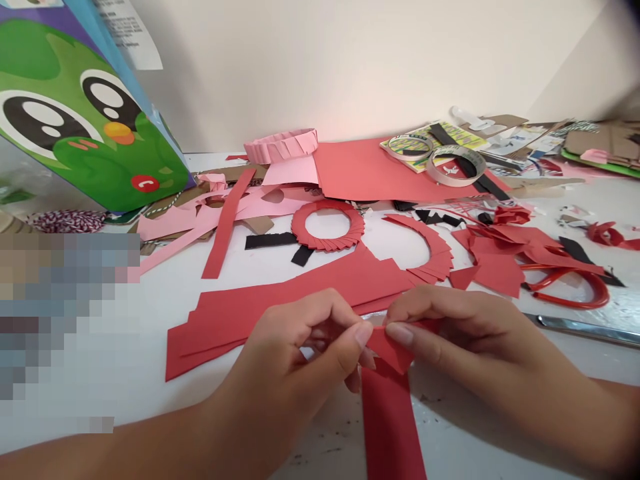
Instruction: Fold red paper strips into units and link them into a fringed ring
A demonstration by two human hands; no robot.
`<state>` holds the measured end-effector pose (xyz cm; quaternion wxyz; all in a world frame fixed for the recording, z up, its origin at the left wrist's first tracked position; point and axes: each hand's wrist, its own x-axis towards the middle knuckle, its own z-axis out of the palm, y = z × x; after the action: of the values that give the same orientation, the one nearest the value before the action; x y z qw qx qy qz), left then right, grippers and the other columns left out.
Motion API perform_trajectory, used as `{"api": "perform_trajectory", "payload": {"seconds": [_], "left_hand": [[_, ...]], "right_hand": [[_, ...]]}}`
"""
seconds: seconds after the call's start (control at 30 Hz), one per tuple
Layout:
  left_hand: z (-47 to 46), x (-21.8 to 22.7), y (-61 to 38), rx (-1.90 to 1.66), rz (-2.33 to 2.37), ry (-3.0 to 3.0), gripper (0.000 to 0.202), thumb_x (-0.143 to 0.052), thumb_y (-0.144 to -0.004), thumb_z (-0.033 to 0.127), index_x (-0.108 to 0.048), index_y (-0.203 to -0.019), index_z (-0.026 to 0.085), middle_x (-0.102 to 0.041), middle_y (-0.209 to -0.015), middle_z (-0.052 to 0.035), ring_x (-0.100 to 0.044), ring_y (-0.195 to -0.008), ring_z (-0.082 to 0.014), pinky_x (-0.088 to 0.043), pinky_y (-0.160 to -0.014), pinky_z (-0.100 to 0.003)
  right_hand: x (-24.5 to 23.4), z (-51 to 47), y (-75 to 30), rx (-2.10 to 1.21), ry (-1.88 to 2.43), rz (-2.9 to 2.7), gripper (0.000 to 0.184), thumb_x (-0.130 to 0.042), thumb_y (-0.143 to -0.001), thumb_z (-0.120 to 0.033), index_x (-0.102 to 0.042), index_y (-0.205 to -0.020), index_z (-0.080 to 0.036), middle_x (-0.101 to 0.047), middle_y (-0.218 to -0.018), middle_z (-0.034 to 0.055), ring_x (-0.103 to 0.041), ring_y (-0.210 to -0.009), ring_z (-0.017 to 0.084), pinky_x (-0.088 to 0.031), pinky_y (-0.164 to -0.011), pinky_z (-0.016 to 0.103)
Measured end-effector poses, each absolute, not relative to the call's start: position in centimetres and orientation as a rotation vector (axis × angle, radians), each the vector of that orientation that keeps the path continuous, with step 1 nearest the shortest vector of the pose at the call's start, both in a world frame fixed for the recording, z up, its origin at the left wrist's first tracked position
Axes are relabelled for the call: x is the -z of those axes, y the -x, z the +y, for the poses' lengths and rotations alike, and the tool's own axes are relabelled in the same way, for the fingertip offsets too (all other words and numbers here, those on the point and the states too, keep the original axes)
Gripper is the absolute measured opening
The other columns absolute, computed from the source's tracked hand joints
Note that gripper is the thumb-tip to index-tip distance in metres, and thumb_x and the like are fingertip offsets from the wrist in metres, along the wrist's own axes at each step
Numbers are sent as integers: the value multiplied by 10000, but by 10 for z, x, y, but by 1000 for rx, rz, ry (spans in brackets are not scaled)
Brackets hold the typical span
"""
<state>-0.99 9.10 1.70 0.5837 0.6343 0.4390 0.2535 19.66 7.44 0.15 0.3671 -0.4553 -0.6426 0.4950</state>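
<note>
Both hands pinch the folded top end of a red paper strip point(393, 420), whose long tail hangs down toward me. My left hand point(305, 360) grips the fold's left edge between thumb and fingers. At its right edge, the thumb and forefinger of my right hand point(465, 347) press the paper. Right behind my hands lies a stack of red paper strips point(280, 287). A pleated red paper ring point(327, 227) rests beyond the stack, and a curved, open pleated red piece point(430, 250) lies to its right.
At the back, a pink pleated ring point(280, 145) and tape rolls point(456, 165) sit near red sheets point(370, 170). Red scraps point(495, 260) and scissors with red handles point(595, 293) lie right. A green cartoon box point(95, 127) stands left. One red strip point(227, 227) lies alone.
</note>
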Motion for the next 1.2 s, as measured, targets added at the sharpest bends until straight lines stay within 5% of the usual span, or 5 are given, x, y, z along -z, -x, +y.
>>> {"api": "perform_trajectory", "payload": {"seconds": [0.3,0.47,0.7,0.87,1.2], "left_hand": [[90,-19,7,-573,1041,-1501,114,-617,-895,262,-623,-784,234,-564,-650,58,-519,-609,-112,-413,-541,-191],[88,-18,7,-516,974,-1463,196,-570,-934,258,-551,-742,219,-472,-581,89,-393,-488,-75,-305,-448,-178],[91,-15,8,-596,1034,-1348,182,-693,-901,336,-610,-783,224,-602,-617,67,-583,-570,-91,-422,-521,-167],[91,-17,7,-614,1019,-1359,161,-674,-911,320,-647,-776,235,-604,-650,67,-554,-565,-85,-430,-512,-166],[92,-16,9,-697,1058,-1588,96,-643,-897,269,-651,-803,253,-618,-747,51,-536,-645,-106,-452,-565,-182]], "right_hand": [[-3,73,-193,-1199,1123,-1717,173,-649,-943,-269,-729,-791,-246,-741,-706,-13,-649,-617,135,-531,-578,227],[-7,74,-193,-1107,1130,-1826,175,-646,-913,-248,-735,-766,-214,-725,-677,-1,-625,-586,124,-499,-535,211],[-7,76,-193,-1233,1177,-1592,218,-651,-936,-309,-680,-735,-231,-682,-664,-23,-602,-601,115,-479,-540,203],[-4,74,-192,-1505,1030,-1271,253,-701,-931,-356,-635,-725,-225,-658,-662,-32,-635,-639,119,-524,-615,222],[-4,76,-195,-1438,1115,-1621,193,-640,-910,-303,-631,-734,-225,-604,-662,-15,-522,-598,129,-439,-530,233]]}}
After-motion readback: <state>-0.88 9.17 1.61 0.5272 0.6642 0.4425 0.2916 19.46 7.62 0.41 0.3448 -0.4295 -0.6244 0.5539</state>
